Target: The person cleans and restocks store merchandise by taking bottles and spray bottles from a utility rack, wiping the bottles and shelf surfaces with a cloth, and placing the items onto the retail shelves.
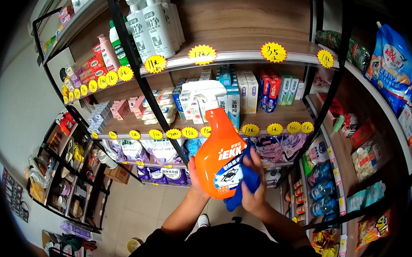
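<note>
An orange spray bottle [210, 151] with a white trigger head is held up in front of me, slightly tilted, its printed label facing me. My left hand [196, 178] grips the bottle's lower left side, with most of its fingers hidden behind it. On the other side, my right hand [255, 181] is closed on a dark blue cloth [248, 175], which is pressed against the bottle's right side and covers part of the label. The cloth's lower end hangs just below the bottle.
Ahead stands a shelf unit [239, 58] with white pump bottles [151, 32], boxed toothpaste [269, 91] and yellow price tags. Another shelf on the right carries a blue detergent bag [391, 65] and water bottles [322, 189]. A yellowish round container [134, 244] sits on the tiled floor [141, 214].
</note>
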The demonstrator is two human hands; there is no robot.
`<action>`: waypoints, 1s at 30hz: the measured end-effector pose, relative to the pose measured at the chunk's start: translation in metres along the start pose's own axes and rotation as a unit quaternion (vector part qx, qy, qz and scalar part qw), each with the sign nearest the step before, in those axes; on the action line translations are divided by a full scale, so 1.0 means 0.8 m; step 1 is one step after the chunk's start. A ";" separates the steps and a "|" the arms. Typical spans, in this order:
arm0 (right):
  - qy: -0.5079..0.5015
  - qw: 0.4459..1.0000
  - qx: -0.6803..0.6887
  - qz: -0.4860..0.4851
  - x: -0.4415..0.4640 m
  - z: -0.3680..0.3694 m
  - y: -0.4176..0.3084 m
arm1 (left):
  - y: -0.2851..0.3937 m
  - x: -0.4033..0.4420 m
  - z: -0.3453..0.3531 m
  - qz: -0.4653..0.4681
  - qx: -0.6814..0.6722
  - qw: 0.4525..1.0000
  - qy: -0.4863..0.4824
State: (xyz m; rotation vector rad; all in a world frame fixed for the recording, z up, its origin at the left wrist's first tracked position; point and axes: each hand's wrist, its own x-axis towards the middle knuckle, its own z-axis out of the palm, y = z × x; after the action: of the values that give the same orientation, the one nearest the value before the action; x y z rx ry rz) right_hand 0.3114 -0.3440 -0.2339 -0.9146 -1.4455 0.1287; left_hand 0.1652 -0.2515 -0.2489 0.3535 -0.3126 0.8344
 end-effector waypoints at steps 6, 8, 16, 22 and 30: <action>0.069 0.897 0.212 0.381 0.079 -0.005 0.004 | 0.004 -0.014 0.009 -0.043 0.254 0.965 0.046; 0.021 0.933 0.158 0.323 0.095 -0.006 -0.001 | -0.002 -0.019 0.003 -0.052 0.257 0.960 0.102; 0.099 0.994 -0.025 -0.047 0.100 0.013 -0.032 | -0.007 0.001 0.059 0.048 0.384 0.922 0.021; -0.142 0.967 -0.115 -0.176 0.123 0.009 -0.056 | -0.002 -0.006 0.061 0.064 0.426 0.900 0.061; -0.088 0.962 -0.048 -0.254 0.081 0.004 -0.040 | -0.007 -0.016 0.056 0.071 0.389 0.918 -0.001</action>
State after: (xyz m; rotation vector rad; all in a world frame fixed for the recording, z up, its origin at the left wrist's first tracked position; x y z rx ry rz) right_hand 0.3062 -0.3260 -0.1637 -0.5932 -1.8227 -0.2495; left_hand 0.1556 -0.2825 -0.2145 1.0853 0.0117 1.0830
